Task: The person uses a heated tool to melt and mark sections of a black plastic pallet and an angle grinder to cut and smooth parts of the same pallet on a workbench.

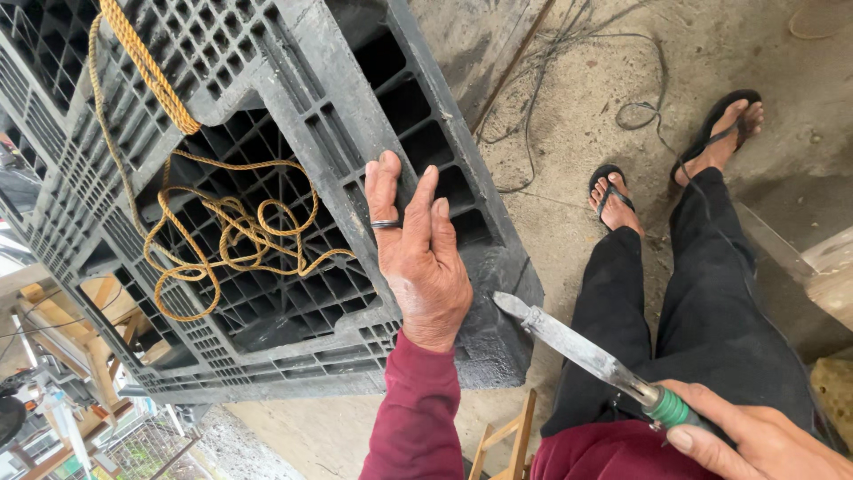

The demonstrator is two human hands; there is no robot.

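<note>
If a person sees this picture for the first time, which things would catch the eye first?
Probably the knife, held by its green handle in the right hand at lower right, blade pointing up-left. Next, the left hand, wearing a ring, rests on the black plastic pallet, where a yellow rope lies tangled.

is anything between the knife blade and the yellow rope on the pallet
Yes: the left hand rests on the black pallet between the knife, held by the right hand, and the yellow rope.

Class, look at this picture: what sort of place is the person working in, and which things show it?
Probably a rough outdoor work yard: a bare dusty concrete floor with loose wires, a large black plastic pallet holding yellow rope, and wooden frames below.
</note>
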